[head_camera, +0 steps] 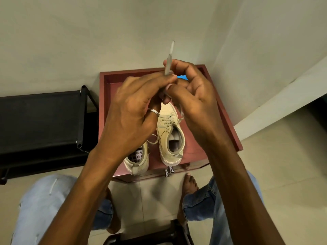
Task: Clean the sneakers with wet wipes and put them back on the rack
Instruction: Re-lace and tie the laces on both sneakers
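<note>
Two beige sneakers stand side by side on a red-brown cabinet top (pixel 228 124). The right sneaker (pixel 169 138) is in full view, with its laces loose. My left wrist hides most of the left sneaker (pixel 138 160), and something small and patterned lies inside it. Above the shoes, my left hand (pixel 134 110) and my right hand (pixel 194 96) meet and both pinch a pale shoelace (pixel 170 52). The lace's stiff tip sticks straight up past my fingers. A small blue thing (pixel 182 77) shows behind my hands; I cannot tell what it is.
A black shoe rack (pixel 40 117) stands left of the cabinet, against the wall. The cabinet sits in a corner between two walls. My knees in jeans and my bare feet (pixel 190 184) are on the tiled floor in front of it. A dark stool edge (pixel 150 236) shows at the bottom.
</note>
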### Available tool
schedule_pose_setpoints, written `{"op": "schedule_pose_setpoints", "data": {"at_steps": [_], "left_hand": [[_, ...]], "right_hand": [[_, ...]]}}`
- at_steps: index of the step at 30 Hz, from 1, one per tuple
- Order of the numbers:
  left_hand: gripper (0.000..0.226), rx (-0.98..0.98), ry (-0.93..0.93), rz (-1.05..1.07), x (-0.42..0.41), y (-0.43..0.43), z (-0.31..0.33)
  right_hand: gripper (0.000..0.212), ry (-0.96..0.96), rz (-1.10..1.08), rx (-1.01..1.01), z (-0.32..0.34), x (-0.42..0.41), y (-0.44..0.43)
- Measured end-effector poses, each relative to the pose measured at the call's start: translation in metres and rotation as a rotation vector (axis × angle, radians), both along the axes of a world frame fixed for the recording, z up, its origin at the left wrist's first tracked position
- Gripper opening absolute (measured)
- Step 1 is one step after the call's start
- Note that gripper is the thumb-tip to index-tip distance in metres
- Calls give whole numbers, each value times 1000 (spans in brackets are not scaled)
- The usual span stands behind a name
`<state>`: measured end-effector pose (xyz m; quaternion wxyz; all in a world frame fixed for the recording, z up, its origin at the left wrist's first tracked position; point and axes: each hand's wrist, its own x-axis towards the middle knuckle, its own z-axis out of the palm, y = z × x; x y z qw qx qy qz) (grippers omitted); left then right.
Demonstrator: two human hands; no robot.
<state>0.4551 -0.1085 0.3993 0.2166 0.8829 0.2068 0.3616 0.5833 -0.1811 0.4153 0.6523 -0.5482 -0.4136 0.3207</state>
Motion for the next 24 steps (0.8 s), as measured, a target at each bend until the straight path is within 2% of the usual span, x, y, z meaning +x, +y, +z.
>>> {"op": "schedule_pose_setpoints", "data": {"at_steps": [7,12,19,24], "left_hand": [[61,-173,-67,35,1,-6,4],[55,-272,-159,73,7,-6,1],[51,-322,-9,56,3,-3,3],[51,-389,-17,35,2,-5,4]], "right_hand": [[31,-101,-67,7,2,-5,0],[20,-115,-87,-20,0,-3,2],[14,-94,-91,-4,0,0,0],[18,-228,-142,-28,-3,-1,1]]}}
